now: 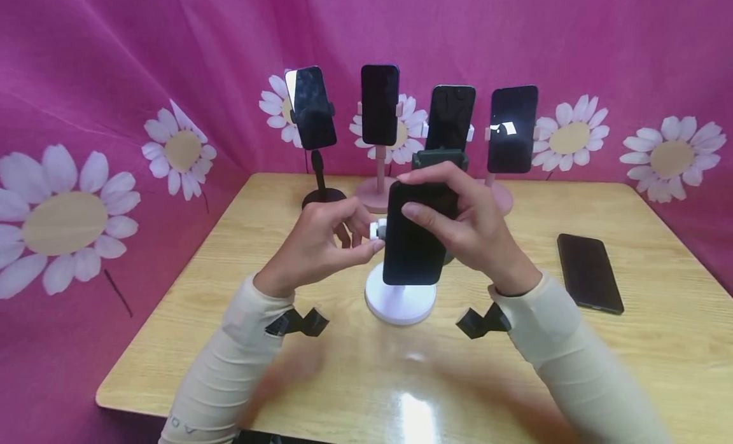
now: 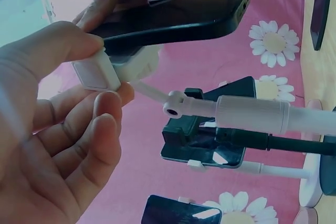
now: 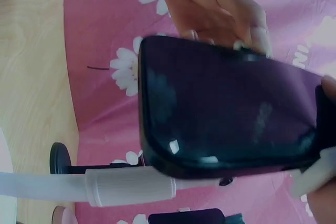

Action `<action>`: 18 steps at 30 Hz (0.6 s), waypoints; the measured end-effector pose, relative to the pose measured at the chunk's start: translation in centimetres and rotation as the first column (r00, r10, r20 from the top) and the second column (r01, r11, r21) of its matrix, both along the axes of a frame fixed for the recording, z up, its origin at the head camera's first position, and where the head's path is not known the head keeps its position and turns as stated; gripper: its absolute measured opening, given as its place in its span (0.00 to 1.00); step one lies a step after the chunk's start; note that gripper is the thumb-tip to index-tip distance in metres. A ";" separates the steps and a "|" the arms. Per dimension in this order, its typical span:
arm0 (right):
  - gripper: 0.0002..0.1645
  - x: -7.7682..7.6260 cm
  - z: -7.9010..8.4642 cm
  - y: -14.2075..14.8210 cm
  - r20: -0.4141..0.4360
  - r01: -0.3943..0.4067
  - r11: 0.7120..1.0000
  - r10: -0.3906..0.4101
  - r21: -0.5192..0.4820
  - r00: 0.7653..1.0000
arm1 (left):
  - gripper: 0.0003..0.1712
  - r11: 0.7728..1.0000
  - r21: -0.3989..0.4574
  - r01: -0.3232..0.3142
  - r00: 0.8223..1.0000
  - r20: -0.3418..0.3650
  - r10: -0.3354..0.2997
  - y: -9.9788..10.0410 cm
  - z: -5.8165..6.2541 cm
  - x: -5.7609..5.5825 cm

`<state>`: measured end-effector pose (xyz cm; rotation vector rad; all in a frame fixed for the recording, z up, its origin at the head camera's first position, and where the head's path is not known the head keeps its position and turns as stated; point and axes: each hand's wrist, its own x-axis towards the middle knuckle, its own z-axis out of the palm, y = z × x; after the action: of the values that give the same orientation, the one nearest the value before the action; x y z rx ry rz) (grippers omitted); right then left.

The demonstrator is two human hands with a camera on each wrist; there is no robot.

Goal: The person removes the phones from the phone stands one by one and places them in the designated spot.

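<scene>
My left hand pinches the white side clamp of a phone stand between thumb and fingers. The stand's round white base sits on the table, and its white pole shows in the left wrist view. With my right hand I grip a black smartphone at its upper end, thumb across the screen. That phone is tilted in front of the stand's holder, its left edge at the white clamp. In the right wrist view the phone hides much of the holder.
Several stands with phones line the table's back: a black phone on a black stand, one on a pink stand, others further right. A dark green holder is just behind my right hand. Another phone lies on the wooden table.
</scene>
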<state>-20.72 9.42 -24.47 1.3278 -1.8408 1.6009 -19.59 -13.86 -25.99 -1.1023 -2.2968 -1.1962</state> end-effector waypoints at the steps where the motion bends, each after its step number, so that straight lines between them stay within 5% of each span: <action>1: 0.25 -0.1 0.2 0.1 0.007 -0.022 1.000 0.022 -0.001 1.000 | 0.12 1.000 0.002 0.001 1.000 -0.004 -0.001 0.0 0.1 0.0; 7: 0.22 -0.5 1.1 0.9 0.090 -0.146 0.989 0.145 0.008 0.985 | 0.12 1.000 0.019 0.000 1.000 -0.004 0.000 0.1 0.5 0.0; 18: 0.17 -0.3 2.0 0.6 0.261 -0.217 0.956 0.162 0.197 0.952 | 0.09 0.998 -0.026 -0.049 0.999 0.012 0.049 0.5 0.3 0.8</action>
<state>-20.97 10.04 -22.44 1.5028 -2.1499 1.7632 -18.76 -13.34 -25.69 -1.0437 -2.3408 -1.1616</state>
